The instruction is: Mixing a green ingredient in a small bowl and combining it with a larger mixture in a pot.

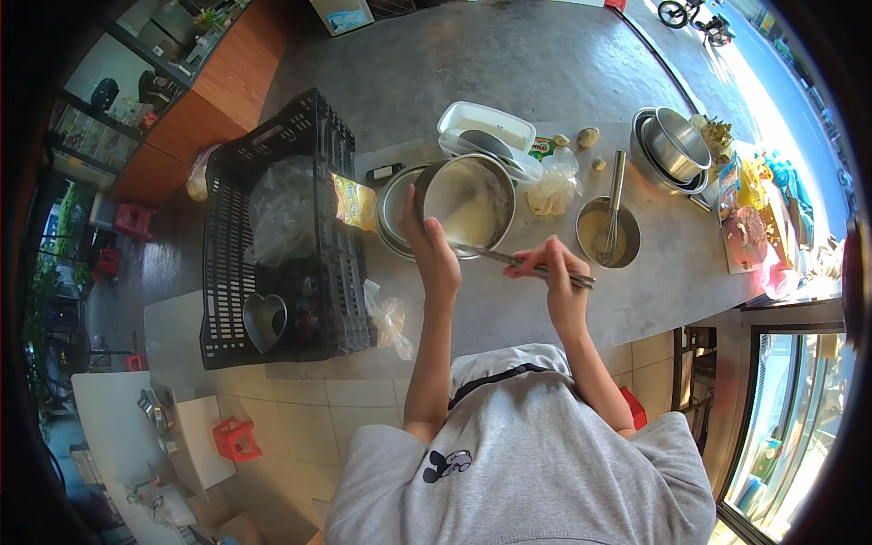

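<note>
My left hand (438, 259) grips the near left side of a round metal bowl (502, 182), with the thumb at its rim. Pale, creamy liquid (465, 216) lies inside. In my right hand (556, 268) is a long metal utensil (495, 253), its fingers closed around the shaft. The utensil reaches left to the bowl's near rim; I cannot make out what kind it is. Partly covered by the held bowl, another metal bowl (392, 213) stands to its left. Right of my hands, a whisk (617, 195) leans in a metal pot (582, 243) of beige liquid.
A black plastic crate (350, 272) with a heart-shaped tin (265, 320) stands left, beside a yellow packet (354, 202). White containers (490, 116) and a clear plastic bag (554, 186) lie beyond. Stacked metal bowls (677, 145) and colourful bags (756, 182) occupy the table's right end.
</note>
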The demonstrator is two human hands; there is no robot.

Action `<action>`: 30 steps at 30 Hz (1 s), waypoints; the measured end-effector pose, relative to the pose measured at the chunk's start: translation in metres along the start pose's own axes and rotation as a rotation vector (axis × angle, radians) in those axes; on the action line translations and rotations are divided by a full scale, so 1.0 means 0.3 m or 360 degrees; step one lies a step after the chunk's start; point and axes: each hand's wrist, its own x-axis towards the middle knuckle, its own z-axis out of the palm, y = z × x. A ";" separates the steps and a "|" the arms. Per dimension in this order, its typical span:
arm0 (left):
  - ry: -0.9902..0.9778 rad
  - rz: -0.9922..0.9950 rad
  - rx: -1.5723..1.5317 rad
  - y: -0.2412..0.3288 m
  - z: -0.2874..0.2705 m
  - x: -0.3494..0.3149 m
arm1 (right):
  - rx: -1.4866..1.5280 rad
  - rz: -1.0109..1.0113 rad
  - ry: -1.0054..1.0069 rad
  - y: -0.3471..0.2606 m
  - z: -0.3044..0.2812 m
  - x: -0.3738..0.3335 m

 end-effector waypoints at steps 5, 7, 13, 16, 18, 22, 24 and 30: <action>-0.0019 -0.0015 -0.0053 -0.015 0.012 0.007 | -0.0522 -0.0306 0.0066 0.038 -0.028 0.013; -0.0050 0.0001 -0.0005 -0.026 0.012 0.008 | -0.0275 -0.0252 0.0072 0.031 -0.017 0.010; -0.0015 -0.0008 -0.0035 -0.025 0.024 -0.001 | -0.0248 -0.0174 0.0035 0.009 -0.011 0.005; -0.0034 -0.0087 -0.0224 -0.027 0.014 0.001 | -0.0448 -0.0487 0.0194 0.008 0.015 -0.002; -0.0095 -0.0121 -0.0378 0.005 0.014 0.001 | -0.0755 -0.0557 0.0163 -0.006 0.000 -0.010; -0.0166 -0.0206 -0.0468 -0.055 0.000 -0.016 | -0.0310 -0.0262 0.0002 -0.028 0.013 -0.028; -0.0207 -0.0533 -0.0807 -0.141 -0.023 -0.040 | -0.0270 -0.0239 -0.0006 -0.039 0.016 -0.029; -0.0382 -0.0971 -0.1178 -0.145 -0.021 -0.057 | -0.0596 -0.0506 0.0360 -0.040 -0.041 0.054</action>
